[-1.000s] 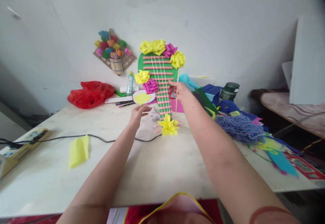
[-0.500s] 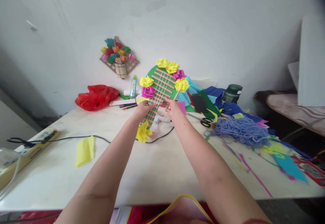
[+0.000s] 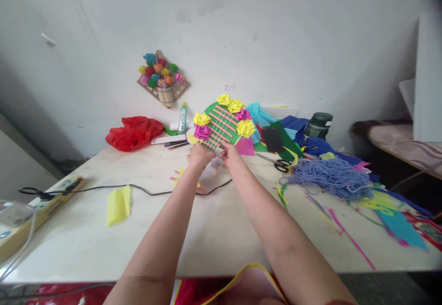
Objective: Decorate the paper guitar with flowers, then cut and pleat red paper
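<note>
A green paper craft board (image 3: 210,108), crossed by pinkish strips and white strings, leans back over the table. Yellow and magenta paper flowers (image 3: 245,128) trim its rounded upper edge. At its lower left, my left hand (image 3: 200,154) grips the board with curled fingers. My right hand (image 3: 229,153) pinches the lower right edge, near a thin stick that runs along that side. Much of the narrow lower end is hidden by my left hand and forearm; strip ends and bits of a yellow flower (image 3: 177,178) show beside the arm.
A red plastic bag (image 3: 133,134), glue bottle (image 3: 182,118) and pencils lie at the back. On the right are scissors (image 3: 282,165), a dark phone (image 3: 272,139), blue yarn (image 3: 328,176), paper scraps and a dark jar (image 3: 318,125). A power strip (image 3: 51,206) with a black cord lies left.
Both hands have lowered the craft board and tipped its top away from me. The yellow flower at its lower end is now mostly behind my left forearm.
</note>
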`<control>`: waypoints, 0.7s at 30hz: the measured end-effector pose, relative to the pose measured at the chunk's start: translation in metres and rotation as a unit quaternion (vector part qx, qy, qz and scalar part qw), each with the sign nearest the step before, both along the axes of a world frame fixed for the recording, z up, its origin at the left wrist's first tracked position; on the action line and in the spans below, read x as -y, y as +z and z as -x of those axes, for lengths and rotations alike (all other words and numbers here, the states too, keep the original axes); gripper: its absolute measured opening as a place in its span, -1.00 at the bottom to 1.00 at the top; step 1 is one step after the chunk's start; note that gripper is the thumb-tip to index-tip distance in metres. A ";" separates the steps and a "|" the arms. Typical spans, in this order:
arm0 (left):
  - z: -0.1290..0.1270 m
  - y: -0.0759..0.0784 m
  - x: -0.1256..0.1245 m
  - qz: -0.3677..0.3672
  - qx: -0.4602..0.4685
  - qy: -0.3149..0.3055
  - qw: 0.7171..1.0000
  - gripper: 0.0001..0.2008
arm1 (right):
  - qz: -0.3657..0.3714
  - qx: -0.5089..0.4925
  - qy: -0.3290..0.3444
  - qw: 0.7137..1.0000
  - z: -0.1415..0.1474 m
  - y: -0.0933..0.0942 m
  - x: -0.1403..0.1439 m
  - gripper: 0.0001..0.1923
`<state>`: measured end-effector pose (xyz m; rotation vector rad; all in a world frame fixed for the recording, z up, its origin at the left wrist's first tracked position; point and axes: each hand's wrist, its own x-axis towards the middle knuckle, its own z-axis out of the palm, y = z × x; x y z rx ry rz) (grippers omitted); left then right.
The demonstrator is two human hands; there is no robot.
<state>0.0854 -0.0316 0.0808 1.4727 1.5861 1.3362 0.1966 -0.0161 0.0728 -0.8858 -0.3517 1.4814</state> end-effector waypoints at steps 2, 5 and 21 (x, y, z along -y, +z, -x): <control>-0.007 -0.001 0.007 0.016 -0.168 0.084 0.982 -0.48 | -0.007 -0.009 0.005 1.000 0.000 0.001 0.001 -0.85; -0.017 -0.003 0.012 0.003 -0.272 0.130 0.954 -0.44 | -0.010 -0.003 0.018 1.000 0.002 0.003 0.005 -0.83; 0.023 -0.025 -0.007 -0.078 -0.389 0.203 0.895 -0.63 | -0.055 0.152 0.020 0.987 0.012 0.011 0.044 -0.62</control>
